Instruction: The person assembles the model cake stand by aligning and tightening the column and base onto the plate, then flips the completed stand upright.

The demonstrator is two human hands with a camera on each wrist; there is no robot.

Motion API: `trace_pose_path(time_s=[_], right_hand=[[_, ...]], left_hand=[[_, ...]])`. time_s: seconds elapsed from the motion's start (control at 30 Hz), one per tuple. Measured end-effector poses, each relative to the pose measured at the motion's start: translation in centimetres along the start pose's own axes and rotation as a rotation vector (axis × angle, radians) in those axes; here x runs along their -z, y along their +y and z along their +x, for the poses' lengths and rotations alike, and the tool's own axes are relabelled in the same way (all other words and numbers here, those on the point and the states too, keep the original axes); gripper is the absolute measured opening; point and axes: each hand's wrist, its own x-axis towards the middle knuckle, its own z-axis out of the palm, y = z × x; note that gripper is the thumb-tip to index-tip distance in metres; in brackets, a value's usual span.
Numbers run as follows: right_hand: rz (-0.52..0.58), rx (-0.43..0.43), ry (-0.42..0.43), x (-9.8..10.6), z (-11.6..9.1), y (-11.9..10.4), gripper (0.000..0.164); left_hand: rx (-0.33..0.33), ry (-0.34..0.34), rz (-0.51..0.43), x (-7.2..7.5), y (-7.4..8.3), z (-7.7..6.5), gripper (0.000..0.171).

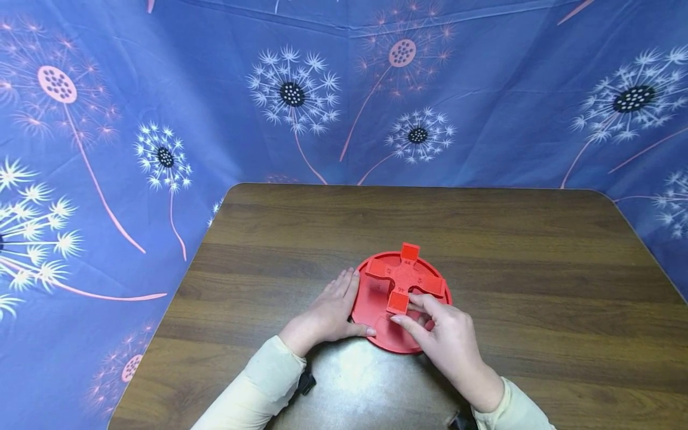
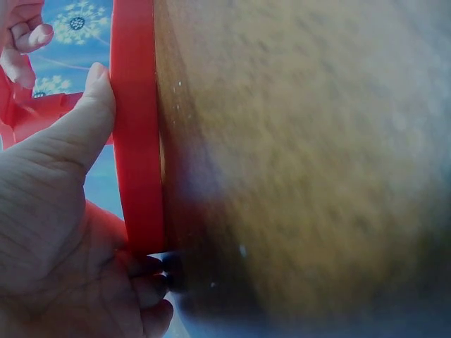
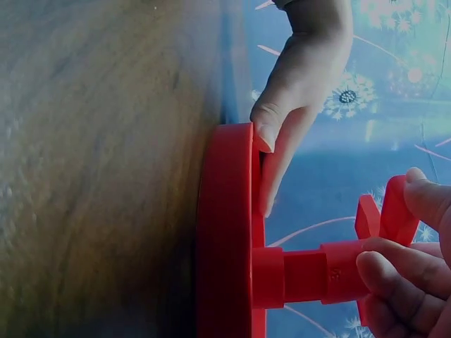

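Observation:
A round red base (image 1: 376, 304) with a raised rim lies on the table. Above it, on a short red post (image 3: 304, 274), sits a red cross-shaped piece (image 1: 404, 276) with small numbers and block-like arm ends. The left hand (image 1: 329, 310) holds the base at its left edge, thumb (image 2: 99, 95) over the near rim and fingers along the side. With thumb and fingers, the right hand (image 1: 448, 331) pinches the arm of the cross closest to the person. In the right wrist view, the right fingertips (image 3: 377, 271) touch the piece near the post.
The brown wooden table (image 1: 269, 239) has rounded far corners. Behind and to the left hangs a blue cloth (image 1: 215, 77) printed with dandelions. Black straps (image 1: 306, 382) show at the wrists under the pale sleeves (image 1: 269, 376).

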Motion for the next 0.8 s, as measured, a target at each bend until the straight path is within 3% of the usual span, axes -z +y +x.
trace_pose_path(time_s=[0.33,0.53,0.6,0.7,0.8], right_hand=[[0.04,-0.018,-0.002,0.7,-0.1,-0.1,0.038],[0.045,-0.016,0.118,2.3,0.6,0.9,0.018],[0.006,-0.039,0.132,3.0,1.0,1.5,0.022],[-0.037,-0.094,0.071,3.8,1.3,2.5,0.038],[-0.004,-0.145,-0.035,4.2,1.3,3.3,0.047]], left_hand=[[-0.004,-0.002,0.002,-0.3,-0.2,0.1,0.114],[-0.012,0.009,0.013,-0.4,-0.3,0.2,0.115],[-0.01,0.008,0.006,-0.4,-0.3,0.2,0.115],[-0.008,0.007,0.004,-0.3,-0.3,0.2,0.116],[-0.013,0.011,0.006,-0.3,-0.3,0.1,0.116]])
